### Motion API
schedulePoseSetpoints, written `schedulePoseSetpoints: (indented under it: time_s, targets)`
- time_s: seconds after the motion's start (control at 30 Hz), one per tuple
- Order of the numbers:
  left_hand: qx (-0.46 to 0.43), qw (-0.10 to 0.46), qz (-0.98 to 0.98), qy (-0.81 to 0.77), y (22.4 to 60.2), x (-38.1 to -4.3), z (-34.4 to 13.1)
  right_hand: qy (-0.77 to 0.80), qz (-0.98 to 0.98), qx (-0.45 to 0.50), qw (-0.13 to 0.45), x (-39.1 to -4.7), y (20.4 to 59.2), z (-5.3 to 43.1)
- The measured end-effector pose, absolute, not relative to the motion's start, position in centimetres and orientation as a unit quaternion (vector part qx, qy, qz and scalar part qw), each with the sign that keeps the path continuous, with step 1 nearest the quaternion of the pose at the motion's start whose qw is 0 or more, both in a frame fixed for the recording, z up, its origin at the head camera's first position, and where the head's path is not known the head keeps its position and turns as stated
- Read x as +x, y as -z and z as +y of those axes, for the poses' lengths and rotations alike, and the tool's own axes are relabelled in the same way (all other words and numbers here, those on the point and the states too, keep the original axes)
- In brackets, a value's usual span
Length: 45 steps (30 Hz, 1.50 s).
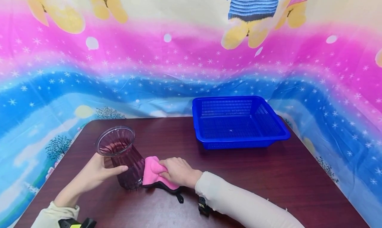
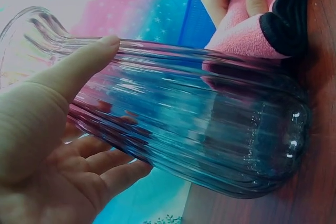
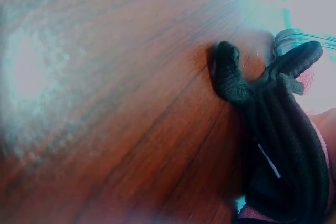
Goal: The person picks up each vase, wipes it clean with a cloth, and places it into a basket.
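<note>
A ribbed, purple-tinted glass vase [image 1: 128, 161] with a flared rim stands at the left of the table, slightly tilted in the head view. My left hand [image 1: 95, 171] grips it around the upper body, thumb on the near side; in the left wrist view the fingers [image 2: 115, 169] curl behind the glass. Against the vase's lower right side lies a pink cloth [image 1: 152, 171] with black edging and a hanging loop. My right hand [image 1: 179, 171] pinches this bunched cloth. The right wrist view shows mostly the cloth's black edging [image 3: 283, 129].
A blue plastic basket [image 1: 238, 143] with perforated walls stands at the back right of the dark wooden table [image 1: 167, 135]. A printed cloth backdrop [image 1: 179, 72] hangs behind the table and along its sides.
</note>
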<state>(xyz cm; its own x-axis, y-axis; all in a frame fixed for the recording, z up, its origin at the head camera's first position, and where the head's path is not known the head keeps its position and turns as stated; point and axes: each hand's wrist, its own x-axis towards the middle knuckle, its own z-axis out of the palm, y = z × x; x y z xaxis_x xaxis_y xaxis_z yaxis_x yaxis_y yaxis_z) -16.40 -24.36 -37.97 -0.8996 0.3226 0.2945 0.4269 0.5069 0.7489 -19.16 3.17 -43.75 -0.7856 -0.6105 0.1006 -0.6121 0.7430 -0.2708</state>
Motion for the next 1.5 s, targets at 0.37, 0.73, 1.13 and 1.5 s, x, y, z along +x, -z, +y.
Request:
schedulePoseSetpoints:
  time_s: [0.37, 0.73, 1.13, 1.5]
  targets:
    - [-0.199, 0.056, -0.886, 0.415, 37.7, -15.9, -24.0, -0.163, -0.930, 0.330, -0.013, -19.3, 43.6, 3.5]
    - [-0.206, 0.055, -0.881, 0.422, 37.7, -16.0, -24.0, -0.175, -0.924, 0.340, -0.013, -19.5, 43.0, 3.7]
    - [-0.207, 0.058, -0.883, 0.416, 37.7, -16.0, -24.1, -0.207, -0.916, 0.343, 0.009, -19.5, 41.5, 3.2]
    - [-0.213, 0.048, -0.870, 0.442, 38.0, -16.1, -24.0, -0.230, -0.910, 0.344, 0.030, -19.3, 39.8, 2.7]
